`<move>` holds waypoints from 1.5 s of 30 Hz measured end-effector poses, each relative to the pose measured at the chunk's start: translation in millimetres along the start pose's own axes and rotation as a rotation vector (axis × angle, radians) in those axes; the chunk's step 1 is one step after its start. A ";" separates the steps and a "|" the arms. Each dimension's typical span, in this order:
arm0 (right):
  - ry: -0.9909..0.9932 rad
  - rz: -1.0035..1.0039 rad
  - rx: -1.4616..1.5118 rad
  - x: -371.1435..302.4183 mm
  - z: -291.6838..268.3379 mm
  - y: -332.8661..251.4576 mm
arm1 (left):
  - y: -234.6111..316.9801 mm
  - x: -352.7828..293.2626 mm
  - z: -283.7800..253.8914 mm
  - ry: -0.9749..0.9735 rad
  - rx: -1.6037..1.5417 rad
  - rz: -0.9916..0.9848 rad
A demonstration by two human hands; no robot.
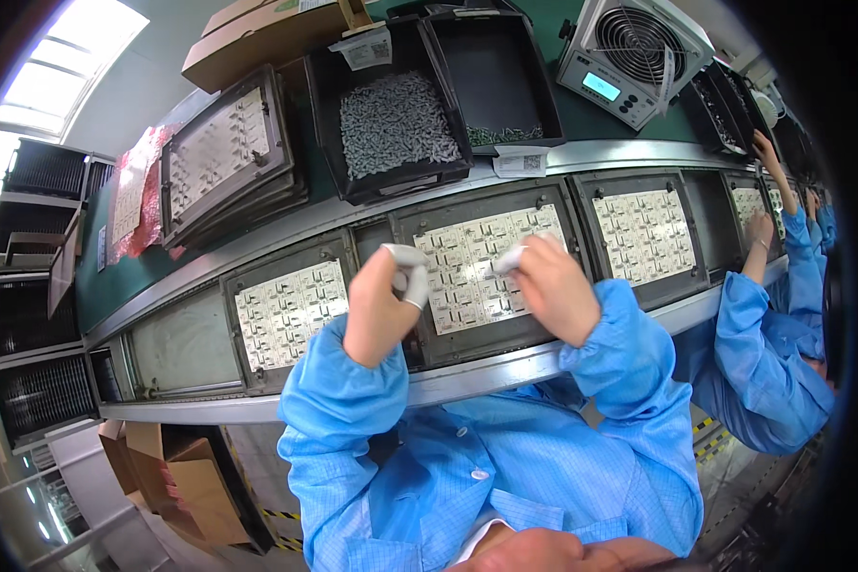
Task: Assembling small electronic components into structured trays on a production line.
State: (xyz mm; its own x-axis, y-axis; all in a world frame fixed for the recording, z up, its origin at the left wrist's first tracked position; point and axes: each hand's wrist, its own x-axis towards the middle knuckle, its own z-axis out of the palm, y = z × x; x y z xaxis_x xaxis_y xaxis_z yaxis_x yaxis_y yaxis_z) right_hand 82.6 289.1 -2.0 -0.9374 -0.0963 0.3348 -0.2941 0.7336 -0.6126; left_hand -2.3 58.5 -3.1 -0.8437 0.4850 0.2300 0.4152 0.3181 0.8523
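Observation:
A pale circuit board panel (458, 310) with rows of small dark parts lies in a dark frame (410, 226) on the line in front of me. My left hand (383, 307), with white coverings on its fingertips, is curled closed over the panel's left edge. Whatever its fingers pinch is hidden. Above the right half of the panel, my right hand (555, 291) has its fingers pressed together, one fingertip covered in white. Motion smears those fingertips, and anything between them is too small to make out.
Framed panels sit to the left (293, 312) and right (644, 235). Beyond the rail stand a black bin of small grey parts (396, 124), a bin with green parts (500, 86), stacked frames (224, 157) and a fan unit (629, 62). Co-workers' arms (758, 248) reach in at right.

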 end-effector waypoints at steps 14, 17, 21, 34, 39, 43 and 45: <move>-0.093 0.129 -0.079 42.7 53.8 -13.7 | -13.2 4.9 -8.2 -0.077 -0.236 -0.243; -0.101 0.136 -0.060 45.6 50.9 -17.4 | -14.8 5.1 -8.4 -0.063 -0.261 -0.286; -0.101 0.153 -0.067 44.6 55.0 -18.9 | -17.3 2.4 -5.6 -0.038 -0.223 -0.245; -0.049 -0.066 -0.124 30.5 37.9 -3.4 | -17.0 -0.7 5.0 -0.075 0.055 0.043; -0.070 -0.153 -0.338 25.7 49.0 -4.2 | -22.7 2.7 14.5 -0.154 0.377 0.256; -0.104 -0.131 -0.305 23.0 47.0 -1.9 | -21.9 5.2 11.8 -0.167 0.380 0.295; -0.083 -0.114 -0.268 23.4 41.5 -1.2 | -21.6 3.8 10.2 -0.181 0.398 0.281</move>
State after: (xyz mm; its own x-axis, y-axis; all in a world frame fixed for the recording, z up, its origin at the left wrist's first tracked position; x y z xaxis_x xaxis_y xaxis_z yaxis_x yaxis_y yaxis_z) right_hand 53.3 258.1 -23.1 -0.9164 -0.2349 0.3240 -0.3490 0.8653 -0.3597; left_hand -11.0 61.8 -25.4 -0.6234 0.7183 0.3089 0.7441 0.4234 0.5168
